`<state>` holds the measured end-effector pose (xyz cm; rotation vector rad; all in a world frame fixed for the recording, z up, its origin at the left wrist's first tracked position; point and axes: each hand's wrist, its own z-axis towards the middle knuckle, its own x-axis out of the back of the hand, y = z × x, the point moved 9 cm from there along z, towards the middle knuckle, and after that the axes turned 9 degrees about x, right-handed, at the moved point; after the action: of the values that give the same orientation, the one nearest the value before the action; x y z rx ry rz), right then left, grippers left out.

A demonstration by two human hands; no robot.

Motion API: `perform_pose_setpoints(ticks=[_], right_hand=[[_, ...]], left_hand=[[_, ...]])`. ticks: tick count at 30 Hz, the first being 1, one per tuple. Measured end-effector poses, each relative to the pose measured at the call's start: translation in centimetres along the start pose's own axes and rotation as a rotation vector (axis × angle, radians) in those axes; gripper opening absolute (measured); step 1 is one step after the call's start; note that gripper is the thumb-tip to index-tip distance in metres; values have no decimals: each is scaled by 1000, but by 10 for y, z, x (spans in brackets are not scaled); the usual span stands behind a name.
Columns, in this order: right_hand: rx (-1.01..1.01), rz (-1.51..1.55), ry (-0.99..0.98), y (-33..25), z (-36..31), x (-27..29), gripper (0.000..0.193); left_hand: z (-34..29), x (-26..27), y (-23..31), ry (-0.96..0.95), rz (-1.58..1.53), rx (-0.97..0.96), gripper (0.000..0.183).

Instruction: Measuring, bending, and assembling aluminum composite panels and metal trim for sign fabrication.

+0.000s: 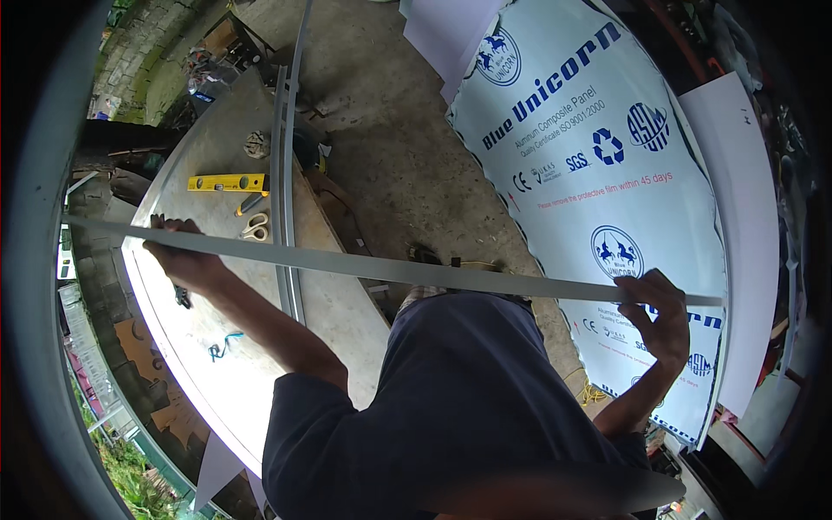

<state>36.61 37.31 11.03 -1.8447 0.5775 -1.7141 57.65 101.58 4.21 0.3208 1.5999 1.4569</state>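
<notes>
A long, thin grey metal strip [416, 270] stretches across in front of my body, its right end slightly lower than its left. My left hand [184, 258] is closed around it near the left end, above the pale table. Toward the other end, my right hand [656, 314] grips it with bent fingers, in front of the large printed panel. Beyond the strip on the table lie scissors [255, 227] with cream handles, a yellow spirit level [229, 182] and a small dark-and-orange tool [250, 204].
Long metal profiles [284, 156] lie along the right side of the pale table [260, 364], passing under the strip. A round bundle [256, 145] and a blue cord [224, 345] rest on it. At right stands a large light-blue panel [555, 121]; concrete floor [390, 156] lies between.
</notes>
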Motion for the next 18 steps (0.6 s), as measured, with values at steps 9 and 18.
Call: perform_pose_setpoints(ticks=[9, 18], right_hand=[[-217, 20, 191, 70, -131, 42, 58], [-275, -210, 297, 124, -253, 70, 60]], left_hand=[[-115, -161, -45, -274, -112, 199, 47], [-326, -309, -87, -542, -161, 346, 45]])
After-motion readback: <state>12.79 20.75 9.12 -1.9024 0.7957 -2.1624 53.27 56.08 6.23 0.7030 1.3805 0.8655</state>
